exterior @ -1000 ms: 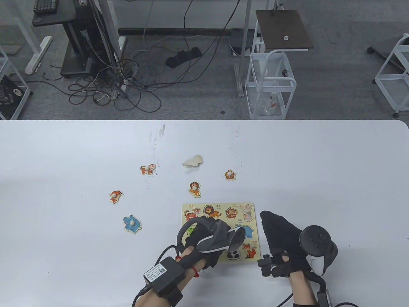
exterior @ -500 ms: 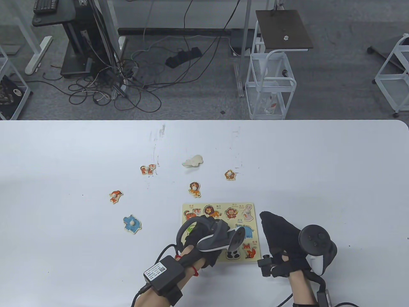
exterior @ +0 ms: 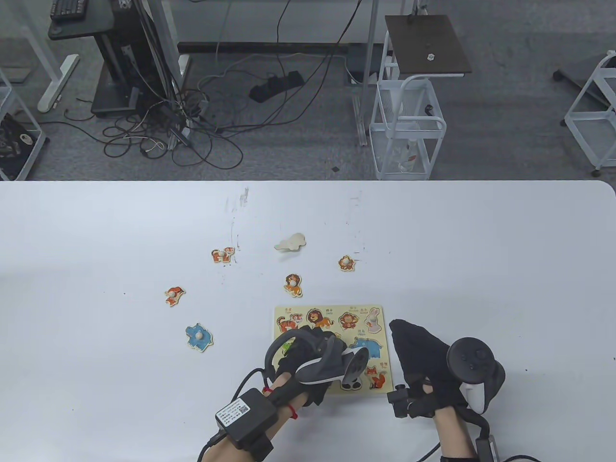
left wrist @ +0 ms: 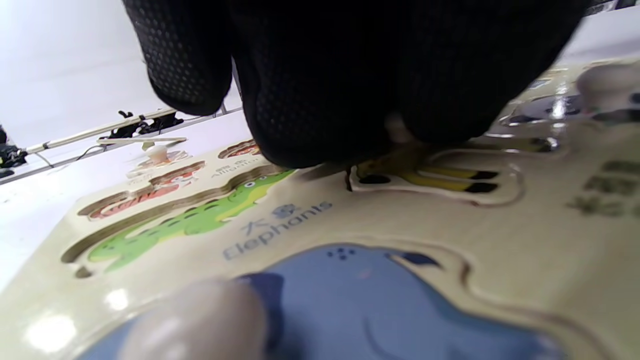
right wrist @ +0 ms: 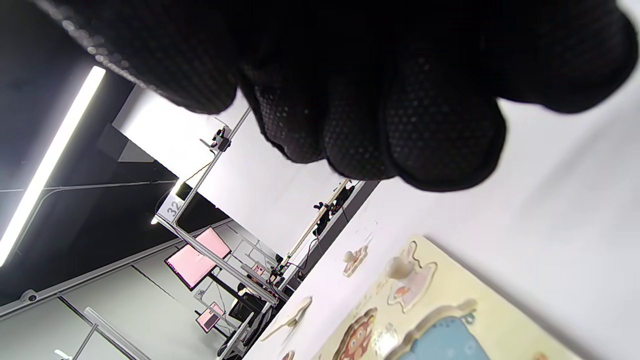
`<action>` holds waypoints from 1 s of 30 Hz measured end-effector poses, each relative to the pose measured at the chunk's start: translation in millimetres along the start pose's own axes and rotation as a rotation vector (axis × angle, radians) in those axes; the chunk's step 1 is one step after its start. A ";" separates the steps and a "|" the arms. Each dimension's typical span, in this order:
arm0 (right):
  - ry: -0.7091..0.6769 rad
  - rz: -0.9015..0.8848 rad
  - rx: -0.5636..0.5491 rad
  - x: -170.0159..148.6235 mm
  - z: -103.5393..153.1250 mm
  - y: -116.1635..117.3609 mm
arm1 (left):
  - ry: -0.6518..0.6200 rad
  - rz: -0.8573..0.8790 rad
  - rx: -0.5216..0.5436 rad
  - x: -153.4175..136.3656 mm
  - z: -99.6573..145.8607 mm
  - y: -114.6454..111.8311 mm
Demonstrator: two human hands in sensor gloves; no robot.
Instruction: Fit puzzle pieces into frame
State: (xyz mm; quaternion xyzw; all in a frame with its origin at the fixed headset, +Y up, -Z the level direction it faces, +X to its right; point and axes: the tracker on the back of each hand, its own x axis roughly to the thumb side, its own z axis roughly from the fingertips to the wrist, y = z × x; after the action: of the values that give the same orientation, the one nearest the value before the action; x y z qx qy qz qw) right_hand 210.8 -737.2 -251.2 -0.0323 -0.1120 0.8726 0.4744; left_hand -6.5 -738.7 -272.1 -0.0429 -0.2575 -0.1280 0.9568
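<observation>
The wooden puzzle frame [exterior: 280, 310] lies near the table's front edge. My left hand [exterior: 313, 344] hovers over its lower middle. In the left wrist view the left hand's fingertips [left wrist: 320, 125] pinch the peg of a yellow piece with black hooves [left wrist: 435, 177], which sits in or just over its recess. A blue elephant piece [left wrist: 360, 300] with a peg fills the recess in front. The green crocodile recess [left wrist: 190, 220] is empty. My right hand [exterior: 404, 334] lies flat on the table against the frame's right edge and holds nothing.
Loose pieces lie beyond and left of the frame: a lion [exterior: 292, 285], a monkey [exterior: 346, 263], a tiger [exterior: 223, 255], a fox [exterior: 174, 295], a blue hippo [exterior: 198, 337] and a plain face-down piece [exterior: 290, 242]. The table's far edge [exterior: 308, 182] is well beyond them.
My left hand has drifted slightly back toward me, uncovering more of the blue elephant piece. The right hand has edged a little left. The loose pieces have not moved.
</observation>
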 end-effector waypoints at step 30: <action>-0.069 0.163 0.033 14.5 6.5 15.5 | 0.247 0.671 0.436 -124.0 124.3 -24.9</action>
State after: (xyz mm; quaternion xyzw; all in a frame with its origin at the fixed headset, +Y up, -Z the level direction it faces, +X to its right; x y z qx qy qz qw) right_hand 189.1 -734.3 -247.7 -0.0032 -0.1108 0.9106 0.3981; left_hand -176.5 -716.7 -226.7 0.0950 -0.1338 0.2442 0.9558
